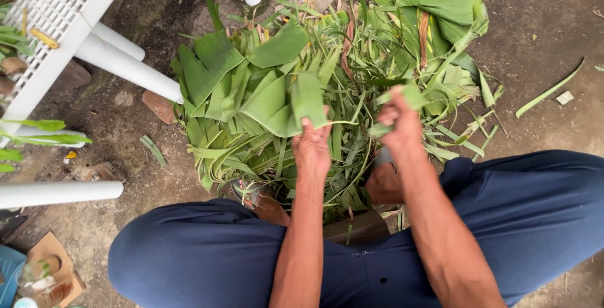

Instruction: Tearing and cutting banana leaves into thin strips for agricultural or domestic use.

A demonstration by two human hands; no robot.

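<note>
Gripping broad green leaf piece [308, 97], left hand [312, 147] closed; right hand [399, 125] pinching narrow torn strip [409, 97].

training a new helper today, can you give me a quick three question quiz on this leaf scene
1. True or false: the left hand and the right hand each grip a piece of green leaf.
2. What lies on the ground in front of the person? A) a stack of bricks B) a leaf pile C) a coil of rope
3. Fill in: the white plastic table stands to the person's ____ side.

Key: 1 true. The left hand pinches a broad leaf piece, the right a smaller strip. 2 B. 3 left.
</note>
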